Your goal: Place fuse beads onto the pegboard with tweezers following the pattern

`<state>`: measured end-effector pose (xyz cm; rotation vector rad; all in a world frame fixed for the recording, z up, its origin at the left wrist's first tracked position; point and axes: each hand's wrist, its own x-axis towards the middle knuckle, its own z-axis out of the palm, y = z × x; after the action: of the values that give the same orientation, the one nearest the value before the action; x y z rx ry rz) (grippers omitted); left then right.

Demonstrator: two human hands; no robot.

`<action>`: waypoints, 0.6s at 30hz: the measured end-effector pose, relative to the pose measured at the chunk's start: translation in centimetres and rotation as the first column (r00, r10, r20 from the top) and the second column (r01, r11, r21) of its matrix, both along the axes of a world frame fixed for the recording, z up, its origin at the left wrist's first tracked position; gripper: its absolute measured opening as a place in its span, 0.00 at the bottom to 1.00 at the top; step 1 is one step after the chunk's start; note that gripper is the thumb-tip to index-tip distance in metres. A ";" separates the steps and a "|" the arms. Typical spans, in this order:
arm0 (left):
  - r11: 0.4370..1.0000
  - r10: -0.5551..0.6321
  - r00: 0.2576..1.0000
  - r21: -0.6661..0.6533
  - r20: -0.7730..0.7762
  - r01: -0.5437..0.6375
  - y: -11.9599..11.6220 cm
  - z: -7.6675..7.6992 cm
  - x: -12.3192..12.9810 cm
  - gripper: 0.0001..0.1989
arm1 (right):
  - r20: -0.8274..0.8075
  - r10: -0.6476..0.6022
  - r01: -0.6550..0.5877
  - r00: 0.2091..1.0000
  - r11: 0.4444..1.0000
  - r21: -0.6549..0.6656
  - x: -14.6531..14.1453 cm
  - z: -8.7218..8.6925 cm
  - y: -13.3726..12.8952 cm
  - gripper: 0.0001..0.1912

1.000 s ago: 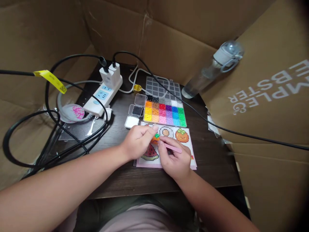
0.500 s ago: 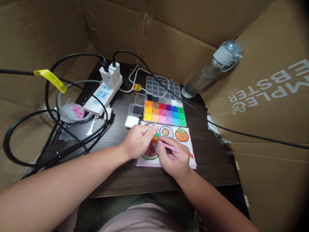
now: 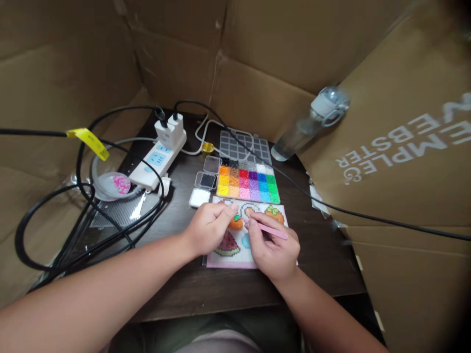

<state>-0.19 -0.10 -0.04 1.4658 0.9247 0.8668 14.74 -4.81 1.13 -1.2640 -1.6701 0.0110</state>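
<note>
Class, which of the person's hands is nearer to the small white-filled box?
Left. The left hand is just on the near side of the small white-filled box; the right hand, holding a pink tool, is farther off to the right.

The one view looks out from my head, facing forward and down over my lap [image 3: 253, 326] to the worktop [image 3: 320, 274], near enough that my forearms [image 3: 121, 279] enter at the lower corners and my fingers [image 3: 217, 214] sit just below centre.

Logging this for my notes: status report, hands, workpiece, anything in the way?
Left hand holding orange-and-green piece. Right hand holding pink tool. Piece over pattern sheet. Black cable beyond, touching neither hand.
</note>
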 end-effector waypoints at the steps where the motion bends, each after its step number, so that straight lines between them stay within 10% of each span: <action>1: 1.000 -0.010 1.000 -0.026 -0.012 0.009 0.0 0.0 0.0 0.25 | -0.042 -0.033 0.032 0.999 0.999 -0.027 0.3 0.3 0.6 0.08; 10: 1.000 -0.002 1.000 -0.005 -0.007 0.002 0.0 0.1 0.0 0.26 | -0.280 -0.173 0.099 0.944 0.961 -0.258 1.7 0.4 10.0 0.08; 18: 1.000 -0.002 1.000 -0.012 -0.007 0.002 0.0 0.2 0.0 0.27 | -0.379 -0.217 0.079 0.899 0.934 -0.347 1.7 -0.9 12.3 0.13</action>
<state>-0.14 -0.10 0.14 1.4602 0.9320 0.8538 16.43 7.48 0.23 -1.5124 -1.2287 0.4494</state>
